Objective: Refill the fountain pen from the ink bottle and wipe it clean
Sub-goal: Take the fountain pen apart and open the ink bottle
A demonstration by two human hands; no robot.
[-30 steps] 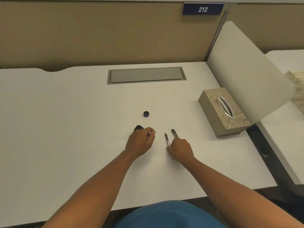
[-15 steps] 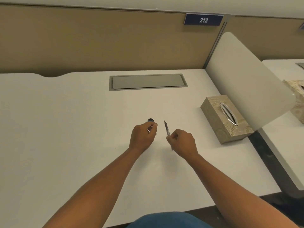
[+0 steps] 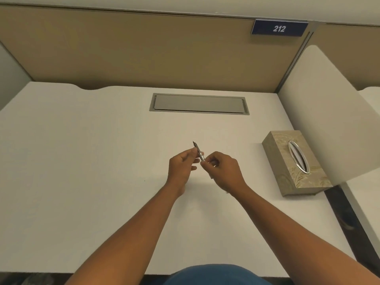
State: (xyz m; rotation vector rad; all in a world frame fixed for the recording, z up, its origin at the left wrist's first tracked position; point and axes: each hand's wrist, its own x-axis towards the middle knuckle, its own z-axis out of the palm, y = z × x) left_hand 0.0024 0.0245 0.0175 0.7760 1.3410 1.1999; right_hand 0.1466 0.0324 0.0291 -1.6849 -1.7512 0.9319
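Note:
The fountain pen (image 3: pixel 199 151) is held above the white desk (image 3: pixel 82 161), its dark nib pointing up and away from me. My right hand (image 3: pixel 223 171) grips its lower end. My left hand (image 3: pixel 182 166) pinches the pen just below the nib with thumb and forefinger. The ink bottle, its cap and the pen's other part are hidden behind my hands or out of sight.
A beige tissue box (image 3: pixel 296 163) with a silver oval slot stands at the right, against a white divider panel (image 3: pixel 329 112). A grey cable hatch (image 3: pixel 199 103) is set into the desk at the back. A tan partition wall closes the far side.
My right hand lifted the pen off the desk. My left hand let go of the ink bottle and came over to pinch the pen near the nib. The camera tilted up.

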